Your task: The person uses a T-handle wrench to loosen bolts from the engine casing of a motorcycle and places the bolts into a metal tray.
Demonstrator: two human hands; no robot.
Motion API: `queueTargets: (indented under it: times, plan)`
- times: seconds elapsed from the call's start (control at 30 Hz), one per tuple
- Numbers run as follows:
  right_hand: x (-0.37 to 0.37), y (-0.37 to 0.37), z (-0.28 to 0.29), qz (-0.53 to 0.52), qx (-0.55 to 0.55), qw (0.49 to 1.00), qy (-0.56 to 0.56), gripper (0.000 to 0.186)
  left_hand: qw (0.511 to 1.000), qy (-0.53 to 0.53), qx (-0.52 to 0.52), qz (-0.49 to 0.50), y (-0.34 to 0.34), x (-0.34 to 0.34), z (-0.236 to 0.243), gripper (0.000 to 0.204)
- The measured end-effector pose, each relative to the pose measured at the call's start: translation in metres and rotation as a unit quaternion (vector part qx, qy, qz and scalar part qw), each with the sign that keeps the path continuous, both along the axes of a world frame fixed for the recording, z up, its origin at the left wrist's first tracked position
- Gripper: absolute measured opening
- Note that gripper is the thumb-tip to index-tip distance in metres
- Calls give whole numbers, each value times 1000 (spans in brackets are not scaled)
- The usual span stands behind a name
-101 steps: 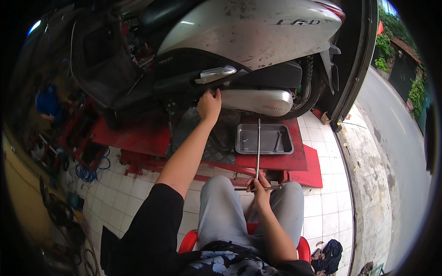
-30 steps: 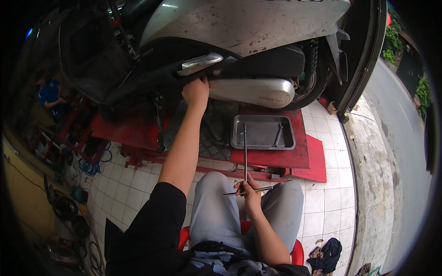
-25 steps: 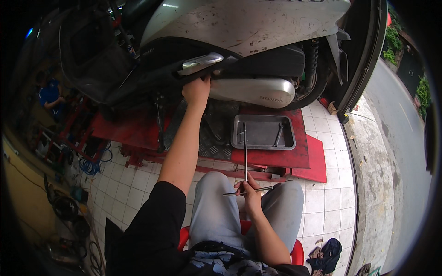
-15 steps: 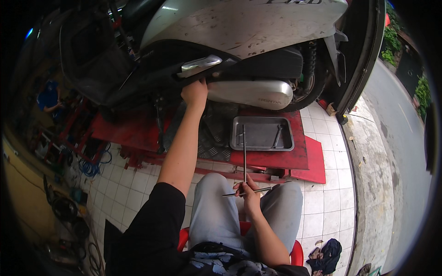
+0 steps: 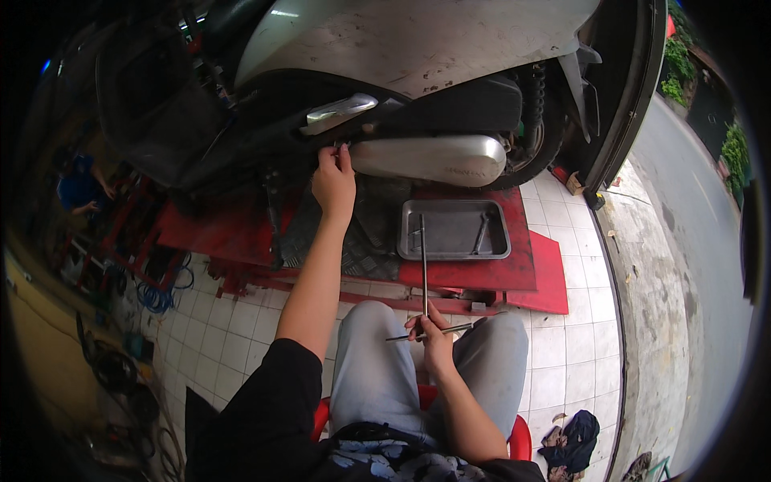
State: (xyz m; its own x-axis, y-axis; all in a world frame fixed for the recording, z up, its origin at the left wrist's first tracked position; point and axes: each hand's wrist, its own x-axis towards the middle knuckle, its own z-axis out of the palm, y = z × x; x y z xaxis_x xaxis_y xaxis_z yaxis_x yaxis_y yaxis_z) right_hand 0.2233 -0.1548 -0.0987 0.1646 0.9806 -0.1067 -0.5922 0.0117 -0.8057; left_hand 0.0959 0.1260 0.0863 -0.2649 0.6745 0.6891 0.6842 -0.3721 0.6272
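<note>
From my remote seat, I looked down through the head camera at a person seated on a red stool point(image 5: 521, 438), facing the side of a silver and black scooter point(image 5: 418, 56). The left hand point(image 5: 334, 183) was raised, its forearm reaching up and forward, with thumb and fingers bent close together at the front end of a long, rounded silver cover point(image 5: 426, 159), just below a chrome footrest point(image 5: 340, 112). A small bright spot showed at those fingertips; it was too small for me to tell whether the hand gripped something or only touched it. The right hand point(image 5: 437, 344) was low, between the knees, its fingers curled round a T-shaped metal tool point(image 5: 425, 277) where shaft and crossbar met. The crossbar lay slantwise across that hand, and the shaft pointed away from the person, its far end appearing over the left part of a grey metal tray point(image 5: 454, 256); I could not tell whether they touched. A spanner point(image 5: 481, 233) lay in the right part of the tray, which rested on a red platform point(image 5: 482, 277) below the scooter. Farther off to the left was a co-worker in a blue shirt point(image 5: 76, 185).
</note>
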Motion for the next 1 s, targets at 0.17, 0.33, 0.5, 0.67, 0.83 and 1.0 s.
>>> queueTargets:
  times: [0.17,0.33,0.5,0.67,0.83,1.0]
  plan:
    - [-2,1,5,-8,-7,1000,22,51,990,-3,-115,-86,-48,13,-62,33]
    - [2,0,7,-27,-23,999,-16,51,958,93,-195,-191,-64,39,-138,26]
    - [5,1,8,-37,-19,999,-3,52,941,233,-174,-173,-55,48,-172,17]
    - [5,0,9,-37,-24,999,1,52,931,264,-200,-154,-49,55,-173,15]
    - [2,-1,15,-32,-31,999,-7,51,922,298,-205,-138,-48,56,-172,12]
    - [1,0,13,-33,-30,999,9,50,959,190,-134,-160,-63,47,-173,11]
